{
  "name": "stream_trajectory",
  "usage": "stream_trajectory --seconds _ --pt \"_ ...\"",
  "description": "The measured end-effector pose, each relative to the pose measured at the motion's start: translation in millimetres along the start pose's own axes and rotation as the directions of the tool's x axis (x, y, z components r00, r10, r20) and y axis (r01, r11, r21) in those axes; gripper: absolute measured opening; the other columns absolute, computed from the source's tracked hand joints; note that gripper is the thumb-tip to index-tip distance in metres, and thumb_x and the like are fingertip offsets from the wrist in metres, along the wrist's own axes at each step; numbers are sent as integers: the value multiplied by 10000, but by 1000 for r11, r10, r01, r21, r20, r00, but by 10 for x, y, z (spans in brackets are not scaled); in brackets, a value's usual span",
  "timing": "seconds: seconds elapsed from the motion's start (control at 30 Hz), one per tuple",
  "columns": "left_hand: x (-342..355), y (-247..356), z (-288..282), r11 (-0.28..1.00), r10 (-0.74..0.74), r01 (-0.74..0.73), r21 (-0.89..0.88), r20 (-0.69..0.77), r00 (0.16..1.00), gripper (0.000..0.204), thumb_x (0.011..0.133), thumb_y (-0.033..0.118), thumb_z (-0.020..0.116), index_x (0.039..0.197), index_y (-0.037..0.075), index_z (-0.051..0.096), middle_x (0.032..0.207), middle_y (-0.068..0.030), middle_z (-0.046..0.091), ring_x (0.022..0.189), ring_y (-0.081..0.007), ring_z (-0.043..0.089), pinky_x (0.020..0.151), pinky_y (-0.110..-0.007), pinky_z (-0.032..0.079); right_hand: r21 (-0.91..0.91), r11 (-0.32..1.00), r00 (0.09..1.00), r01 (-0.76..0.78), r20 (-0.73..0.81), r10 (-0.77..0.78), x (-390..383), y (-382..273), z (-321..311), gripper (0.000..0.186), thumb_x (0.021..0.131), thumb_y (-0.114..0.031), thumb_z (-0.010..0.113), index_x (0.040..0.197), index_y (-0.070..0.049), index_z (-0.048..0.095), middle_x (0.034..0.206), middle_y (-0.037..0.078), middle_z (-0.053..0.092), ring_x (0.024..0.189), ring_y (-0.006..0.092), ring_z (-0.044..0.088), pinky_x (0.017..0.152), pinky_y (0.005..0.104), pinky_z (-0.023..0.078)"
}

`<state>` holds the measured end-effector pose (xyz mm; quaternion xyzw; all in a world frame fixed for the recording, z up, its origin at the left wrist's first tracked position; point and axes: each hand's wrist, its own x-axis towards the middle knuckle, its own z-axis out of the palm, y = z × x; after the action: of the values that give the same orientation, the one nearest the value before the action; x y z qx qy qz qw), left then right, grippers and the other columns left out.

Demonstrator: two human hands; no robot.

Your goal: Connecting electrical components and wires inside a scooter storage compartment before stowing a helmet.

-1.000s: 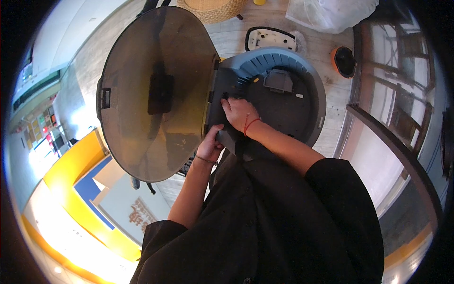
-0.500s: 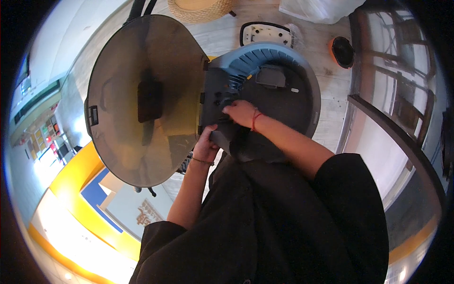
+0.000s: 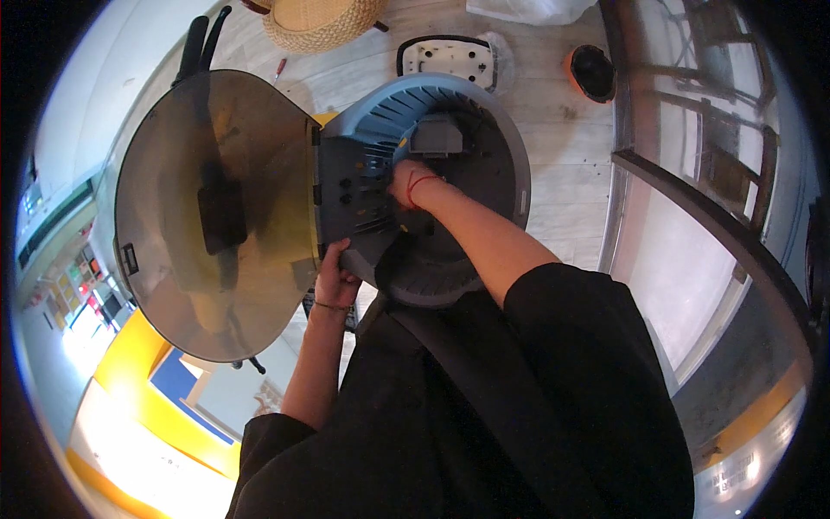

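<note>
A round grey-and-blue plastic housing (image 3: 506,203) is in front of me, with slats along its inner wall and a small grey box (image 3: 435,136) inside. Its smoky translucent lid (image 3: 164,216) is hinged open to the left. My left hand (image 3: 336,281) grips the housing's lower left edge, near the hinge, thumb on top. My right hand (image 3: 410,183) reaches inside beside the slats, below the small box; its fingertips are hidden and I cannot make out what, if anything, they hold.
On the floor beyond lie a white panel with black rim (image 3: 445,54), an orange-and-black bowl-shaped item (image 3: 592,73) and a small red-handled tool (image 3: 279,69). A woven stool (image 3: 320,17) and a plastic bag (image 3: 527,10) stand behind. A dark rail (image 3: 709,225) runs at the right.
The housing and open lid appear further left in the view. My right hand has moved deeper inside, toward the slats and small box. My left hand still grips the edge.
</note>
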<state>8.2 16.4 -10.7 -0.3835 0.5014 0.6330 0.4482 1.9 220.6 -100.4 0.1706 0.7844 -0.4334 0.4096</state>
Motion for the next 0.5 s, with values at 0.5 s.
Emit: stream_trajectory --seconds 0.5 --pt "-71 40 129 1000 7 -4 25 -92 996 91 750 211 563 774 128 534 584 37 534 377 -60 383 348 -176 293 -32 979 974 199 114 -194 -228 -18 95 276 697 -220 578 918 -60 621 946 173 581 880 317 557 766 367 443"
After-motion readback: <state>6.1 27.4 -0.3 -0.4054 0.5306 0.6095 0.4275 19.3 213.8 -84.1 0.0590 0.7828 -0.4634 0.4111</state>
